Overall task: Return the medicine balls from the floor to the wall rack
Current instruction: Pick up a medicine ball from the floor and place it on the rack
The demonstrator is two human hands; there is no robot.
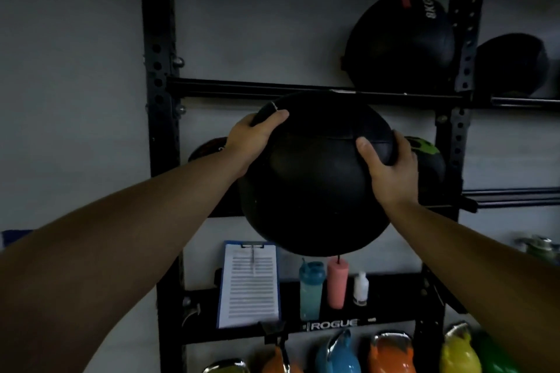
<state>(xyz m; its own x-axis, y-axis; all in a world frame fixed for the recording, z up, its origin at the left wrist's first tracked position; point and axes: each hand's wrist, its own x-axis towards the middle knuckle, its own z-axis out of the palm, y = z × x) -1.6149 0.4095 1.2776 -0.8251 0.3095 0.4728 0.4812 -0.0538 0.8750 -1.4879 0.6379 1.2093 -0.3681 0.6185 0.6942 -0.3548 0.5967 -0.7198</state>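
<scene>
Both hands, left hand (pixel 253 138), right hand (pixel 391 168), gripping black medicine ball (pixel 312 185), just below rack crossbar (pixel 272 88)

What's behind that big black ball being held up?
Behind the held ball two racked balls peek out: a dark ball at left, a green-marked ball at right, plus the rack's crossbar above. The ball covers whatever sits between them on that shelf.

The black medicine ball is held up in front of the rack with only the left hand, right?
No, both hands hold it: left hand on its upper left, right hand on its right side. The head view shows the black medicine ball up in front of the rack.
</scene>
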